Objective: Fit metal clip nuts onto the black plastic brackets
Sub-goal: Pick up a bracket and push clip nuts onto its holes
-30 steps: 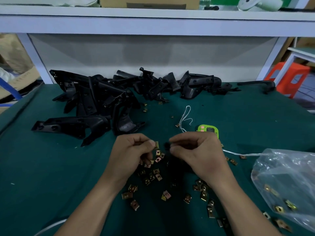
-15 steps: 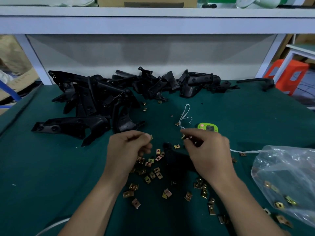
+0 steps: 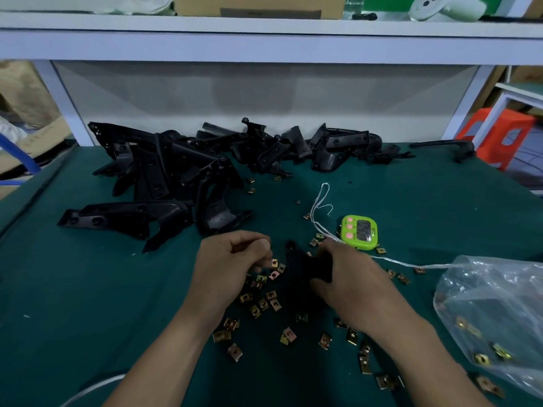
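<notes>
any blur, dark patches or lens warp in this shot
Head view: dim overall; the black bracket in the right hand sinks into shadow, its shape unreadable; the left hand looks slightly soft; the shelf posts lean from wide-lens warp; faint sheen on the plastic bag.

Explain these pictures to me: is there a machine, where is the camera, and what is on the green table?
No machine here: a person works with bare hands, and every picture comes from one camera worn on the head, looking down. The right hand grips a black plastic bracket. The left hand has its fingers curled as if pinching; what they hold is too small to tell. On the green table cover lie loose metal clip nuts, a pile of black brackets, a green timer, white string and a clear plastic bag with more nuts inside.
</notes>
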`<state>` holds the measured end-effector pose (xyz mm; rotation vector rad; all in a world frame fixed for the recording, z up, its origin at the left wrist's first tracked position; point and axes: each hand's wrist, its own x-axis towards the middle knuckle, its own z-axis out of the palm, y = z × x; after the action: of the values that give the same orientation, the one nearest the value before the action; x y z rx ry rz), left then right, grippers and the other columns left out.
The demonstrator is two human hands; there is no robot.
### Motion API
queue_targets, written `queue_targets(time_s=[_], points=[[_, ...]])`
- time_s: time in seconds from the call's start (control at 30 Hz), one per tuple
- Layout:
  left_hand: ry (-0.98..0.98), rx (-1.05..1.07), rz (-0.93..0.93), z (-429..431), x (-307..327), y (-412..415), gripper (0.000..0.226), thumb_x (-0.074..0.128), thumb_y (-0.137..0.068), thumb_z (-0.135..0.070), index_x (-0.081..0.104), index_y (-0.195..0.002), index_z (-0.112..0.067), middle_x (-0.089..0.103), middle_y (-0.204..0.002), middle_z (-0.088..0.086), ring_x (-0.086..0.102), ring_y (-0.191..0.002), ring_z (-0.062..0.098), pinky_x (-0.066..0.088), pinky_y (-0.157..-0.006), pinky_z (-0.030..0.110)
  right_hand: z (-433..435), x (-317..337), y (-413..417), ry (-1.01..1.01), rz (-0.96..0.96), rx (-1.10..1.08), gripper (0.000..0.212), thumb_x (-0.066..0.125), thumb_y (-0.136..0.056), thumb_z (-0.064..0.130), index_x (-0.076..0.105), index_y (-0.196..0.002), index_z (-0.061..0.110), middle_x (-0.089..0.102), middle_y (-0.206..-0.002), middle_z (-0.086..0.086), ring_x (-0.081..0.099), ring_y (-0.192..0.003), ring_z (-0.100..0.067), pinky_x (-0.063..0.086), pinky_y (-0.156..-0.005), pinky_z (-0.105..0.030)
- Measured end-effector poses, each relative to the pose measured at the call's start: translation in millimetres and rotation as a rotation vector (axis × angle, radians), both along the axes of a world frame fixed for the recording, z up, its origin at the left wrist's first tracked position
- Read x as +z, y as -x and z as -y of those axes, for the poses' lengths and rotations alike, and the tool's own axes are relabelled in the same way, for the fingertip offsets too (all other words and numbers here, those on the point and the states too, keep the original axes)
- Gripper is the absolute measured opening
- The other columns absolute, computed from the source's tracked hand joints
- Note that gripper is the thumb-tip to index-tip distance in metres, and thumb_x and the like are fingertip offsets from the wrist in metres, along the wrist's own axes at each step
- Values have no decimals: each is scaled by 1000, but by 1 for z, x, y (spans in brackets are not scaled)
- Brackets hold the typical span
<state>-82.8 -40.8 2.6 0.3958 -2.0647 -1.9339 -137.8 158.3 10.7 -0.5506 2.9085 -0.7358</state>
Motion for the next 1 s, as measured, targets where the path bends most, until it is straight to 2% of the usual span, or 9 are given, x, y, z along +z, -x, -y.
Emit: queue_targets(time_s=[0.17, 0.27, 0.37, 0.5, 0.63, 0.73, 0.83, 0.93, 1.0], points=[[-65, -51, 50, -3, 3, -1, 17, 72, -93, -19, 81, -78, -21, 74, -70, 9, 68, -58, 14, 51, -54, 18, 5, -2, -4, 208, -78, -44, 46, 72, -79, 36, 42, -112, 46, 65, -94, 14, 65, -79, -17, 57, -67, -42], [-141, -83, 59, -4, 5, -2, 15, 72, -92, -17, 82, -80, -16, 75, -73, 12, 69, -61, 16, 53, -54, 20, 7, -6, -2, 177, -177, -78, 43, 69, -70, 36, 46, -106, 46, 66, -81, 17, 64, -70, -13, 54, -61, -36], [-195, -106, 38, -3, 6, -2, 12, 73, -90, -14, 83, -86, -16, 77, -81, 14, 73, -71, 18, 55, -62, 20, 8, -11, 0, 140, -190, -93, 38, 70, -66, 37, 50, -98, 43, 61, -70, 19, 60, -65, -10, 46, -56, -28], [-220, -154, 36, -1, 5, -3, 22, 75, -84, 1, 83, -89, -19, 77, -83, 16, 74, -74, 17, 56, -66, 19, 10, -16, 1, 104, -198, -108, 35, 70, -67, 38, 53, -97, 38, 59, -69, 16, 55, -62, -13, 39, -54, -28], [-253, -184, 46, -2, 3, -2, 24, 75, -82, 5, 83, -89, -17, 77, -82, 15, 74, -72, 18, 58, -65, 22, 10, -18, 3, 81, -202, -125, 26, 69, -69, 34, 55, -92, 32, 58, -65, 11, 52, -60, -17, 37, -54, -31], [-247, -211, 50, -4, 3, -2, 15, 81, -78, -7, 83, -90, -16, 77, -84, 15, 75, -75, 19, 58, -64, 22, 9, -19, 3, 67, -210, -124, 22, 64, -69, 32, 58, -90, 30, 57, -62, 9, 49, -59, -21, 41, -55, -31], [-232, -249, 42, -5, 4, -4, 28, 86, -64, -27, 82, -91, -17, 78, -84, 15, 76, -76, 20, 57, -63, 21, 9, -19, 4, 21, -207, -103, 25, 67, -71, 33, 60, -94, 31, 64, -70, 7, 56, -63, -22, 42, -55, -31], [-238, -249, 28, -6, 4, -4, 28, 87, -62, -30, 82, -88, -19, 78, -80, 12, 76, -73, 20, 57, -61, 21, 11, -19, 4, -9, -200, -80, 33, 66, -68, 31, 60, -101, 31, 68, -76, 6, 65, -73, -26, 47, -59, -33], [-238, -246, 25, -7, 5, -4, 26, 85, -65, -33, 83, -87, -20, 78, -82, 12, 76, -72, 20, 57, -61, 21, 11, -20, 4, -8, -206, -93, 36, 69, -68, 32, 60, -103, 32, 68, -77, 5, 66, -77, -28, 44, -59, -32]])
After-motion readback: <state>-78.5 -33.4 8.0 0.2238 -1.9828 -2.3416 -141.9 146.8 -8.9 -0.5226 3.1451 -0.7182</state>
